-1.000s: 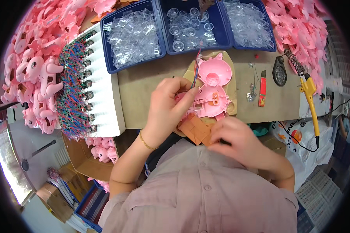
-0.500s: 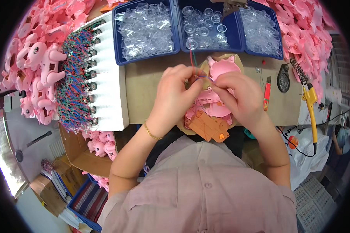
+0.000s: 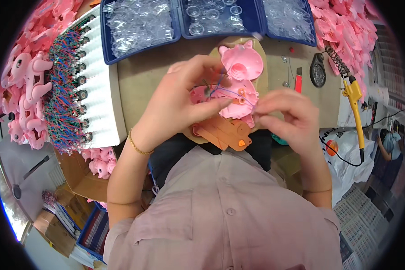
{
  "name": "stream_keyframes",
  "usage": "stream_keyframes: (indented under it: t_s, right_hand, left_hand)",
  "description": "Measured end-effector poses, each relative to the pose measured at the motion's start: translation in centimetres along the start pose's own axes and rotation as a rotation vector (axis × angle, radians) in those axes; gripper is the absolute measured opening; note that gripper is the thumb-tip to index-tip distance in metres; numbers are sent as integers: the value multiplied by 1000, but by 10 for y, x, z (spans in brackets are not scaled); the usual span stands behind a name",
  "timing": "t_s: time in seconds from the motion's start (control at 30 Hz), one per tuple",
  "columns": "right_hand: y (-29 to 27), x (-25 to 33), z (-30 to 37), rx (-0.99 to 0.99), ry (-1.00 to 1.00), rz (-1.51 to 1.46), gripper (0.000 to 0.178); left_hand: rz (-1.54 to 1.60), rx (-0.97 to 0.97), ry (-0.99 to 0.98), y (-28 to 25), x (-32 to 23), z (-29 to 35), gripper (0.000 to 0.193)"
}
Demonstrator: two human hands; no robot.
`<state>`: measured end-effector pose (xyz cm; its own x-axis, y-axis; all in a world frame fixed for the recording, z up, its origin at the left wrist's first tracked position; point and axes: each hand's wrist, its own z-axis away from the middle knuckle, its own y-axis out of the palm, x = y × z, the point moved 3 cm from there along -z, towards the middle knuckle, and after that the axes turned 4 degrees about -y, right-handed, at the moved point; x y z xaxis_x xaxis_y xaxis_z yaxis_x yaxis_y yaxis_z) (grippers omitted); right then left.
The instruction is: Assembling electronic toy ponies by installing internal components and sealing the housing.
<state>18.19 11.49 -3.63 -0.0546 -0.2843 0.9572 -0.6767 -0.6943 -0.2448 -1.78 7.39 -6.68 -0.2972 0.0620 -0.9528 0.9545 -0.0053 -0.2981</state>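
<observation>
A pink toy body shell (image 3: 240, 63) with ears lies on a round tan base, opened out. Below it, another pink shell part (image 3: 245, 87) holds small orange pieces. Thin blue and red wires (image 3: 218, 87) run across this part. My left hand (image 3: 180, 92) hovers over its left side, thumb and fingers apart around the wires. To the right, my right hand (image 3: 290, 114) is slightly blurred, thumb and forefinger pinched on the end of a blue wire. An orange gearbox (image 3: 225, 132) sits at the table's near edge, below my left thumb.
Blue trays (image 3: 180, 36) of clear plastic parts stand at the back. A white foam rack (image 3: 105, 108) with wired round parts is at left. At right lie a red cutter (image 3: 298, 81), a black oval object (image 3: 318, 69) and a yellow soldering iron (image 3: 355, 108) in its coil holder. Pink shells pile on both sides.
My hands were close together over the wires; now they are apart, the right drawn rightward with a blue wire and the left opened. The whole view has shifted slightly.
</observation>
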Motion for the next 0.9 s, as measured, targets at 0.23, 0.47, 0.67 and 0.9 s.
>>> stream_keyframes:
  t_s: [0.23, 0.47, 0.67, 0.9]
  right_hand:
    - [8, -8, 5, -136, 392, -311, 15]
    - [26, -14, -3, -53, 58, 491, 10]
    - [47, -26, -25, 61, -102, 804, 9]
    - [60, -20, -18, 45, -117, 976, 13]
  left_hand:
    - [-450, -76, 76, 1, 0, -1, 36]
    - [-167, -70, -53, -8, 18, 2, 17]
    - [-401, -352, 133, 5, 15, 10, 11]
    - [-379, -386, 187, 10, 20, 15, 12]
